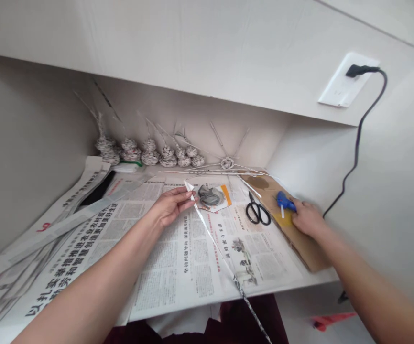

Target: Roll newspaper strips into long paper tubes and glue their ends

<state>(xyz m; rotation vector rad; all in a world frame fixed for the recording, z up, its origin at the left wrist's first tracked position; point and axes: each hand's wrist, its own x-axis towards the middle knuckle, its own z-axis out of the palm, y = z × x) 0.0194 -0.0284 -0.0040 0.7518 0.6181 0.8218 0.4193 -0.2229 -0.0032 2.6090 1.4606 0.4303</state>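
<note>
Across the middle of the scene, table (pixel 314 279): white, set into an alcove, its near edge slanting up to the right.
Newspaper (pixel 164 258): covers most of the table, printed columns facing up.
Cardboard (pixel 300 243): a brown piece along the right side, partly over the newspaper.
Paper strips (pixel 59 222): long, overlapping, on the left side of the table.
Paper stick (pixel 212 234): thin, slanting from the left hand towards the near right, over the table's near edge and out of view; its far end is white, its near part printed.
Black cord (pixel 359 129): hangs in a curve at the right, plugged into the socket.
Woven paper gourds (pixel 150 154): a row at the far left, several with thin sticks rising from their tops.
Woven ring (pixel 227 163): far, right of the gourds, with sticks spreading out from it.
Left hand (pixel 173 206): pinches the stick's white end between thumb and fingers, just beside the packet.
Right hand (pixel 309 217): closed on the rear of the glue gun, above the cardboard; slightly blurred.
Socket (pixel 339 91): white, far right.
Scissors (pixel 257 212): black handles, near the cardboard's left edge, points facing far.
Glue gun (pixel 286 202): blue, over the cardboard; whether it touches, I cannot tell.
Packet (pixel 212 197): flat, grey and orange, on the newspaper.
</note>
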